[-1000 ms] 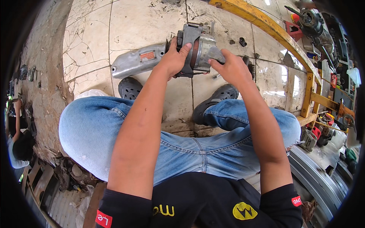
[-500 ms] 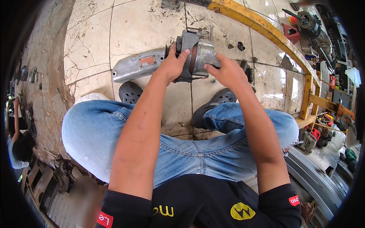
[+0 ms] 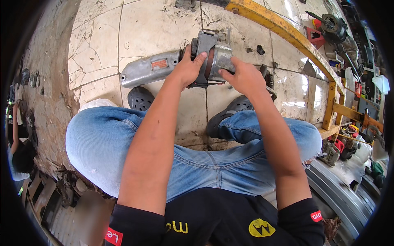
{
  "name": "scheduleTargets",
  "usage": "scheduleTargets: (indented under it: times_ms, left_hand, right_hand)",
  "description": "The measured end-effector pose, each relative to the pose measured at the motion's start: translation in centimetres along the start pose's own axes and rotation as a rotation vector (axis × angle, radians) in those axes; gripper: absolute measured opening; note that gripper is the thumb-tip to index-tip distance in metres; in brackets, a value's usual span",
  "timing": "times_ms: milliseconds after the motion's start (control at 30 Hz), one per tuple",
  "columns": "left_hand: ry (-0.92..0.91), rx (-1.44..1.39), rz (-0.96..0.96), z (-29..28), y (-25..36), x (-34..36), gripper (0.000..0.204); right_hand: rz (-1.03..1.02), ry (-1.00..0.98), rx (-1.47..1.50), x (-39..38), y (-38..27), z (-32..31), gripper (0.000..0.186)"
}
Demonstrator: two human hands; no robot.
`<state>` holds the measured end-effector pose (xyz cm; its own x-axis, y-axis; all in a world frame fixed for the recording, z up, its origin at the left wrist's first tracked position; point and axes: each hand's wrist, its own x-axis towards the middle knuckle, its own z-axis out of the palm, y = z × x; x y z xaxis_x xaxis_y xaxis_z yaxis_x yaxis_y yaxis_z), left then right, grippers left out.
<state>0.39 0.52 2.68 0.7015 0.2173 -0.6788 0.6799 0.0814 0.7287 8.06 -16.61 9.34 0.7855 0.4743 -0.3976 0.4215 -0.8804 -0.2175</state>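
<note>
A long grey metal machine part (image 3: 150, 67) with an orange label lies across the tiled floor in front of my feet. Its right end is a blocky, dark-grey frame (image 3: 206, 43) around a silver cylinder (image 3: 223, 60). My left hand (image 3: 191, 69) is closed over the frame's left side, with the thumb on top and the fingers reaching behind. Closed at the cylinder's right edge, my right hand (image 3: 245, 76) has its thumb and index finger against the metal. The undersides of the part and some fingertips are hidden.
A yellow metal frame (image 3: 283, 30) slants across the upper right. A dark brush-like piece (image 3: 269, 80) lies beyond my right hand, with small black bits (image 3: 260, 50) nearby. Tools and machine parts crowd the far right. Another person (image 3: 22, 160) is at the left edge.
My right hand has shifted very slightly left along the cylinder's edge. The left hand and the metal part look nearly the same.
</note>
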Motion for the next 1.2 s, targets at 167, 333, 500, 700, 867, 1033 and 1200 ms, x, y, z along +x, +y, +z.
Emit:
scheduleTargets:
  times_ms: [167,333,500,700,867,1033,1200]
  left_hand:
    - [0.016,0.025,0.032,0.0,-0.8,0.4,0.090]
    - [-0.008,0.010,-0.006,0.0,-0.2,0.3,0.089]
    - [0.001,0.002,0.003,0.0,-0.6,0.3,0.089]
    - [0.018,0.026,0.058,0.0,-0.6,0.3,0.089]
    - [0.009,-0.031,0.038,0.1,-0.4,0.2,0.089]
    - [0.013,0.009,0.043,-0.1,-1.1,0.7,0.090]
    - [0.006,0.014,0.025,0.0,-0.7,0.5,0.091]
  right_hand:
    - [0.028,-0.036,0.032,-0.2,0.6,-0.7,0.044]
    - [0.004,0.023,0.014,-0.3,0.1,-0.1,0.043]
    - [0.054,-0.046,0.026,0.1,1.0,-1.3,0.047]
    - [0.001,-0.024,0.043,0.3,0.9,-0.7,0.046]
    - [0.027,-0.084,0.009,0.2,0.0,-1.1,0.049]
    - [0.048,-0.137,0.030,0.6,0.8,-1.1,0.054]
    - [0.049,-0.184,-0.024,0.8,0.0,-1.5,0.056]
